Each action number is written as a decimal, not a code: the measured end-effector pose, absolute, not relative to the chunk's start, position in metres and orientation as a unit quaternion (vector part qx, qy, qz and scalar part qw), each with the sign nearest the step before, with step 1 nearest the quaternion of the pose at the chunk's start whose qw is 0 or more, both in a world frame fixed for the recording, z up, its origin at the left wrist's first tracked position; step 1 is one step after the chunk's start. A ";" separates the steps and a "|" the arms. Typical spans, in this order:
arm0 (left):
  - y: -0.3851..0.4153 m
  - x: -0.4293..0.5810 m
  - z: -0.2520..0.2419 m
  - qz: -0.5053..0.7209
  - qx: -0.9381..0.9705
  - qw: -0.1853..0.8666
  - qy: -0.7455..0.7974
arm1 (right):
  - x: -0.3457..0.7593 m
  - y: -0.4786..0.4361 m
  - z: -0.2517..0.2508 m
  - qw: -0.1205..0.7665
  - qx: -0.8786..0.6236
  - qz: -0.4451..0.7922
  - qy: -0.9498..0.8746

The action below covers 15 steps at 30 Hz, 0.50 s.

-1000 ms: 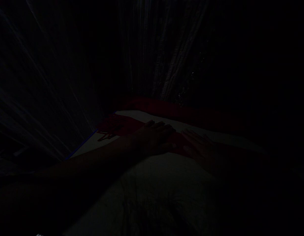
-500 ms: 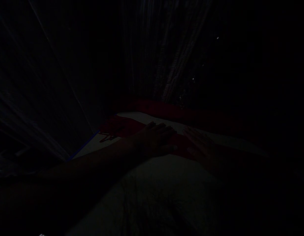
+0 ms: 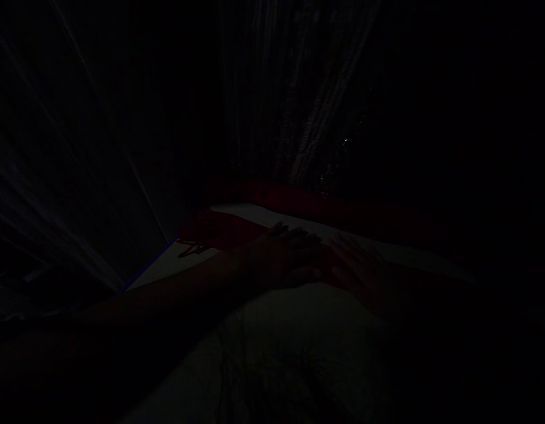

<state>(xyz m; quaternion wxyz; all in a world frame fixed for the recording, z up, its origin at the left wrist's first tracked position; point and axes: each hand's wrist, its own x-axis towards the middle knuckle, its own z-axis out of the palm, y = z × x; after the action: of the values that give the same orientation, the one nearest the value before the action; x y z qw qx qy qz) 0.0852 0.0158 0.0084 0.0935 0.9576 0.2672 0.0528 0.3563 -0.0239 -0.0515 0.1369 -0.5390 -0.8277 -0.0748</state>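
The view is very dark. A strip of dark red cloth [image 3: 231, 228] lies across a pale surface [image 3: 281, 318], with loose strands or fringe at its left end. My left hand [image 3: 285, 256] rests flat on the cloth with its fingers stretched toward the right. Close by on the right, my right hand [image 3: 358, 265] also lies flat on the cloth, fingers out and pointing up and left. A small gap separates the two hands. Both palms are hidden, and my right forearm fades into the dark.
Behind the pale surface runs a second dark red band [image 3: 290, 199], apparently cloth. A blue edge [image 3: 149, 265] borders the surface at the left. Dim hanging folds [image 3: 312, 129] stand at the back, and a dark upright panel [image 3: 100, 118] is on the left.
My left hand has slid slightly to the right along the cloth, nearer my right hand. The right hand has barely moved. The picture has become a little darker.
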 end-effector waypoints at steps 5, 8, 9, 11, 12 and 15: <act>0.018 0.083 0.014 0.093 0.946 0.092 0.298 | 0.357 -0.023 -0.054 0.137 -0.539 -0.065 -0.828; 0.022 0.083 0.009 0.089 0.936 0.084 0.331 | 0.355 -0.023 -0.049 0.167 -0.537 -0.103 -0.821; 0.023 0.083 0.006 0.081 0.934 0.085 0.336 | 0.354 -0.023 -0.047 0.175 -0.539 -0.114 -0.816; 0.025 0.083 0.002 0.067 0.935 0.086 0.339 | 0.354 -0.023 -0.047 0.176 -0.550 -0.112 -0.809; 0.026 0.083 0.001 0.063 0.935 0.085 0.337 | 0.354 -0.023 -0.048 0.166 -0.553 -0.098 -0.810; 0.025 0.083 0.000 0.063 0.937 0.077 0.334 | 0.355 -0.023 -0.050 0.135 -0.560 -0.056 -0.816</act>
<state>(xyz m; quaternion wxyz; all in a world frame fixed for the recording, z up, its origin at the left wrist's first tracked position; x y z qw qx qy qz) 0.0833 0.0253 0.0003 0.0775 0.9373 0.3338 0.0629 0.3549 -0.0235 -0.0496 0.1350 -0.5596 -0.8158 -0.0560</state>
